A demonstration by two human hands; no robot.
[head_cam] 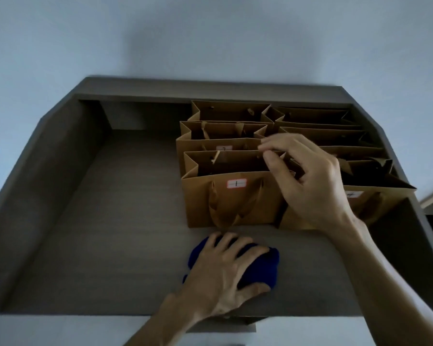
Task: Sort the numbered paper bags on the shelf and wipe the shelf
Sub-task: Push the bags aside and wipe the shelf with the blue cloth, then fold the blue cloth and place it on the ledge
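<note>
Several brown paper bags stand in two rows on the right half of a dark grey shelf (125, 201). The front bag of the left row (235, 203) carries a white label marked 1; the bag behind it (218, 145) shows part of a label. My right hand (308, 181) hovers over the top edge of bag 1, thumb and forefinger pinched near its rim; whether they grip the paper I cannot tell. My left hand (225, 273) presses flat on a dark blue cloth (265, 260) on the shelf just in front of bag 1.
The shelf has raised side walls (68, 151) and a back wall (210, 92). Its left half is bare board. A pale wall rises behind. The front bag of the right row (375, 203) stands against the right side wall.
</note>
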